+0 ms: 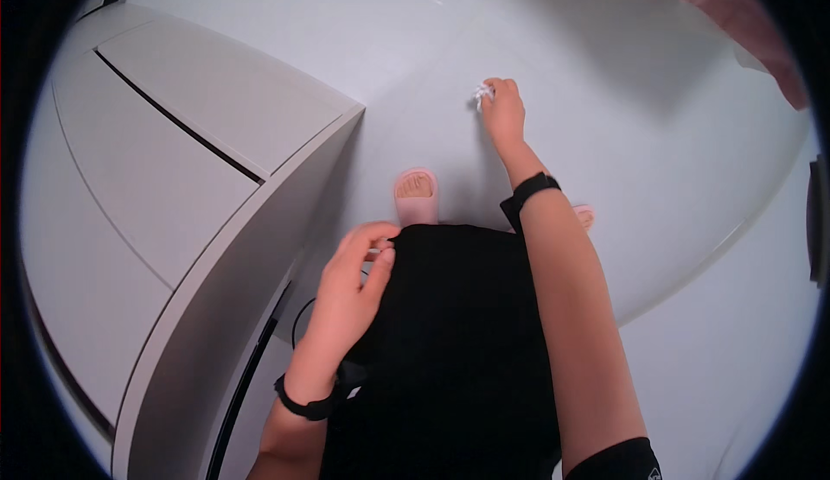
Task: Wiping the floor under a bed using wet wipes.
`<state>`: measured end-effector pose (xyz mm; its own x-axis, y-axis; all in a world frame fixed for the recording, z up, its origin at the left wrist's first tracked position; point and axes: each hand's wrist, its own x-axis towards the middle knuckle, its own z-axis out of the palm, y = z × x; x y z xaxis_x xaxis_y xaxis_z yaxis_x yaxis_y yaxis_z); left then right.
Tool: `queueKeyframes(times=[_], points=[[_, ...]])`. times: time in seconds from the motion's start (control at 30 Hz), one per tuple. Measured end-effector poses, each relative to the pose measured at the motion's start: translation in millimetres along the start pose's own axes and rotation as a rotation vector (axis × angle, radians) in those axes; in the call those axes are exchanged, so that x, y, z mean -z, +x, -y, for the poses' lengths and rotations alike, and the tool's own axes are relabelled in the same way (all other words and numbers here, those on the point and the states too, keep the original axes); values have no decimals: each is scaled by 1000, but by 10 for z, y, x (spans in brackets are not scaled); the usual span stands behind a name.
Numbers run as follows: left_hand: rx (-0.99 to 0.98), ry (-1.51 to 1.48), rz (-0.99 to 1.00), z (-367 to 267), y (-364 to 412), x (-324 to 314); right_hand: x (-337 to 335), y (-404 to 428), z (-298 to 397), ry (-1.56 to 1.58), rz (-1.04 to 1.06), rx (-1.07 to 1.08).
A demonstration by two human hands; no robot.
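My right hand (504, 112) reaches down toward the pale floor (441, 130), its fingers closed on a small crumpled white piece, paper or tissue by its look (482, 94). Whether that piece touches the floor cannot be told. My left hand (356, 272) hangs beside the black clothing over my lap (454, 324), fingers loosely curled and apart, with nothing visible in it. Each wrist wears a black band. Below my hands, a pink slide sandal (417, 201) is on one foot, and part of the other sandal (585, 211) shows behind my right forearm.
A light grey cabinet with drawer fronts (188, 104) stands at the left, its corner near my left foot. A thin black cable (297, 321) runs beside it. Pink fabric (733, 13) hangs at the upper right. A dark object (816, 221) is at the right edge.
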<state>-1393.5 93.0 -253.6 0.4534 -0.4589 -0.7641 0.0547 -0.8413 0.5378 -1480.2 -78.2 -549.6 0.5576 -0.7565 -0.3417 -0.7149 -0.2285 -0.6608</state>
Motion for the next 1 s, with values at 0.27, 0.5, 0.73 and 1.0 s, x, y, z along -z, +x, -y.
queueKeyframes(times=[0.27,0.5,0.73,1.0], points=[[62,-36,-94,583,-35,389,-924,-58,9,-179,-73,70],[129,-127,-70,659,-24,316,-1499,-489,136,-327,56,697],[128,-144,-103,650,-29,197,-609,-72,-697,-265,-127,678],[112,-69,11,637,33,4,737,-916,-2316,-460,-511,-403]])
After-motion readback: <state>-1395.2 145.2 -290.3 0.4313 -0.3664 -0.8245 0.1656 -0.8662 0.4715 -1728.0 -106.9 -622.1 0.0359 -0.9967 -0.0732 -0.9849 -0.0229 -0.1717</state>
